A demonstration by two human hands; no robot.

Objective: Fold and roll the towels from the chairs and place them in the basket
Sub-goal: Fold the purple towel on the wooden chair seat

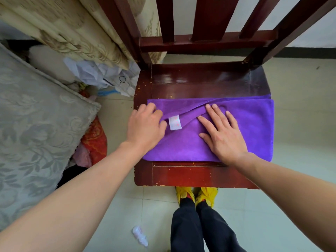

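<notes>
A purple towel [251,128] lies folded across the seat of a dark red wooden chair [200,82], its right end hanging past the seat edge. A white label [175,122] shows on a diagonal fold near its left end. My left hand [145,128] rests on the towel's left end, its fingers curled onto the cloth beside the label. My right hand [221,131] lies flat on the middle of the towel with straight, spread fingers pressing the fold down. No basket is in view.
The chair's slatted back [209,33] rises at the top. A grey patterned mattress [36,124] and a beige curtain [72,30] stand to the left, with papers [101,75] and red cloth [94,140] on the floor. My feet [198,195] stand by the seat's front edge.
</notes>
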